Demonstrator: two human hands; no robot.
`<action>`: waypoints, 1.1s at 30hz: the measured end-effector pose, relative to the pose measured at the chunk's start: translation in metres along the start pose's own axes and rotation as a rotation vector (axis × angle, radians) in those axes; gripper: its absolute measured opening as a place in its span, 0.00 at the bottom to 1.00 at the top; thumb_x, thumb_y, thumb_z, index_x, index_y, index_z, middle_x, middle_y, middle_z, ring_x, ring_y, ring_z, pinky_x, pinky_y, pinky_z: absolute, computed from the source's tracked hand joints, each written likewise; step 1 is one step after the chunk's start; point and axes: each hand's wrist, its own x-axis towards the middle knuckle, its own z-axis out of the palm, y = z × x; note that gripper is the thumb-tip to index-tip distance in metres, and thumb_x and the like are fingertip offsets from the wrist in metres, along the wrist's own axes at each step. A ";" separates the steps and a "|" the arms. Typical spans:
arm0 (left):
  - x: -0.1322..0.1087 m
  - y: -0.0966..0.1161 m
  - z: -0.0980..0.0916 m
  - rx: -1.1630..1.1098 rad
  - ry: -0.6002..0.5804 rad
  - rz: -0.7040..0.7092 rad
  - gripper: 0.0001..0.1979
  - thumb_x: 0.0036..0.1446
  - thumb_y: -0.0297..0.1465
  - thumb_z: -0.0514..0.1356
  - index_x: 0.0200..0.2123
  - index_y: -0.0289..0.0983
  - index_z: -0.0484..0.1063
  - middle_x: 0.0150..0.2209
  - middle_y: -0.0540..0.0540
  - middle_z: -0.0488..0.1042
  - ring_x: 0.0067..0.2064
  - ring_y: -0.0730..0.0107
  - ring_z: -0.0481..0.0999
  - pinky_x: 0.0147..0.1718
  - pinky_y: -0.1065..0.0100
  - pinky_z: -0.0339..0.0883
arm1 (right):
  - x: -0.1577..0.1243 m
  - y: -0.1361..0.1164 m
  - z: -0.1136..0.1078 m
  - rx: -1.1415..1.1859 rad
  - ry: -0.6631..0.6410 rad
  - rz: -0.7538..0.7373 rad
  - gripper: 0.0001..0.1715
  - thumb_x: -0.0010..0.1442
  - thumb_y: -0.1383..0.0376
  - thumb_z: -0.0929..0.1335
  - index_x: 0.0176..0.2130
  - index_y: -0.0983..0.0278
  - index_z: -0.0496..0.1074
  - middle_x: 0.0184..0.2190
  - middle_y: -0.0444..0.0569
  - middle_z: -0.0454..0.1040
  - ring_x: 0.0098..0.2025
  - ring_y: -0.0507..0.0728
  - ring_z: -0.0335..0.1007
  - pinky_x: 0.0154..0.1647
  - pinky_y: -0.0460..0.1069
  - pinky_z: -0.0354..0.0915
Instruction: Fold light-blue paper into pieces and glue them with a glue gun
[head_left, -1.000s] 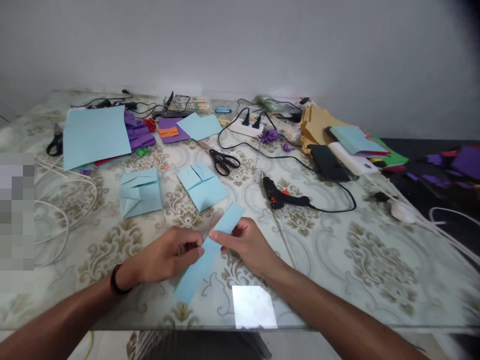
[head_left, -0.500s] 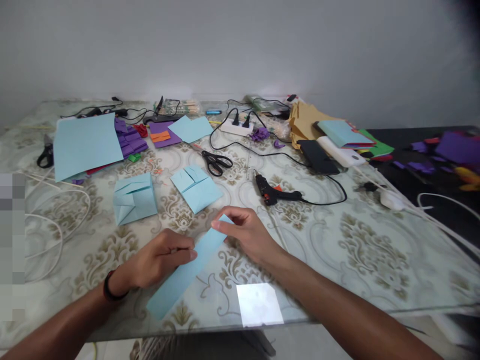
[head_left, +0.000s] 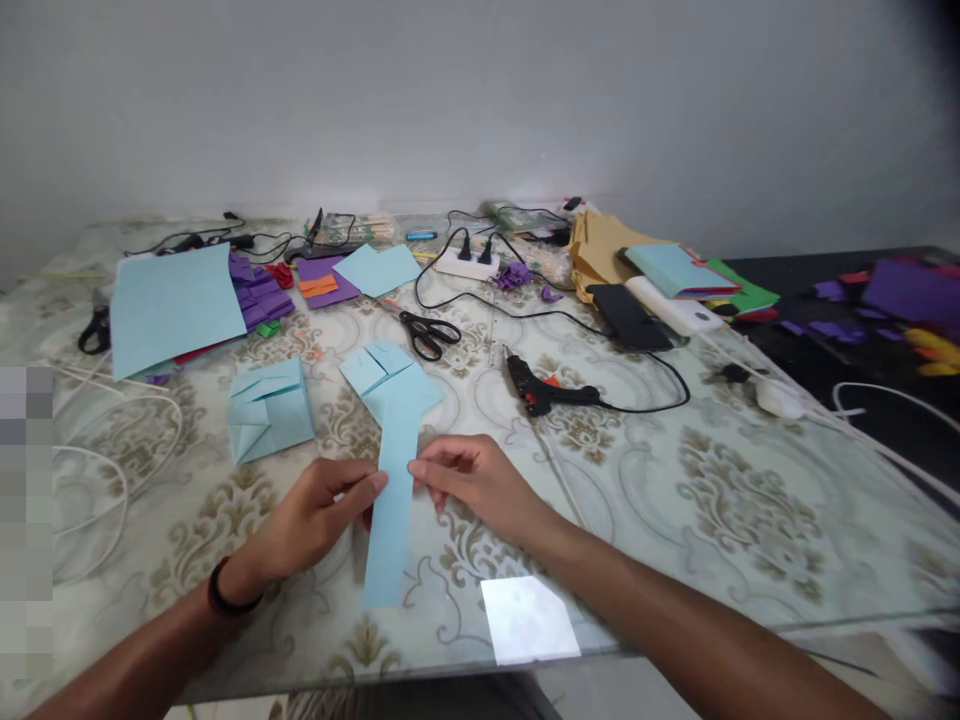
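Between my hands a light blue paper strip (head_left: 393, 520) stands nearly upright in view, its far end overlapping a folded blue paper piece (head_left: 394, 375). My left hand (head_left: 322, 515) pinches the strip's left edge between thumb and fingers. On the opposite edge my right hand (head_left: 469, 480) also pinches the strip, thumb on top. A second folded blue paper piece (head_left: 271, 408), boxier in shape, lies beyond my left hand. Black-handled scissors (head_left: 429, 335) rest behind the flat folded piece. To the right lies a black glue gun (head_left: 551, 388) with its cord.
Blue sheets (head_left: 172, 305) and purple folded papers (head_left: 259, 293) lie at the back left. A white power strip (head_left: 466, 263) with two plugs stands at the back. At the right are a black phone (head_left: 630, 317), brown paper (head_left: 607, 250) and white cables (head_left: 825, 415).
The blue strip has turned from a slant to almost straight away from me. My right hand has shifted from its far end down to its right edge.
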 end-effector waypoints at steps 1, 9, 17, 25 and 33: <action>0.000 0.000 0.000 -0.005 -0.019 -0.001 0.23 0.71 0.41 0.53 0.25 0.36 0.72 0.24 0.51 0.74 0.28 0.71 0.70 0.29 0.70 0.63 | -0.001 0.001 0.003 -0.017 -0.003 0.002 0.21 0.54 0.50 0.78 0.31 0.65 0.78 0.25 0.44 0.75 0.23 0.49 0.65 0.25 0.45 0.66; -0.003 0.003 -0.003 0.077 -0.005 0.055 0.19 0.69 0.38 0.58 0.26 0.36 0.74 0.24 0.51 0.75 0.27 0.73 0.71 0.29 0.71 0.61 | -0.007 -0.001 0.006 -0.169 -0.019 -0.059 0.21 0.54 0.51 0.78 0.27 0.64 0.74 0.22 0.42 0.71 0.24 0.50 0.65 0.25 0.46 0.62; -0.006 0.004 0.002 0.163 0.098 0.110 0.16 0.68 0.38 0.59 0.30 0.36 0.76 0.25 0.51 0.75 0.27 0.73 0.70 0.28 0.71 0.60 | -0.012 -0.001 0.011 -0.239 0.011 -0.078 0.24 0.55 0.50 0.78 0.22 0.63 0.72 0.19 0.43 0.72 0.22 0.50 0.64 0.23 0.46 0.59; -0.006 0.006 0.002 0.131 -0.019 0.085 0.18 0.70 0.36 0.57 0.27 0.36 0.75 0.25 0.51 0.77 0.28 0.73 0.73 0.27 0.72 0.62 | -0.011 -0.008 0.006 -0.126 0.099 -0.131 0.19 0.55 0.51 0.78 0.29 0.63 0.76 0.22 0.43 0.73 0.23 0.51 0.68 0.25 0.47 0.63; -0.003 0.004 0.002 0.054 0.052 0.038 0.16 0.68 0.35 0.59 0.28 0.37 0.76 0.25 0.50 0.80 0.28 0.71 0.77 0.30 0.71 0.66 | -0.008 -0.001 0.009 -0.123 0.042 -0.014 0.21 0.56 0.49 0.77 0.31 0.63 0.76 0.23 0.43 0.73 0.24 0.51 0.69 0.26 0.47 0.65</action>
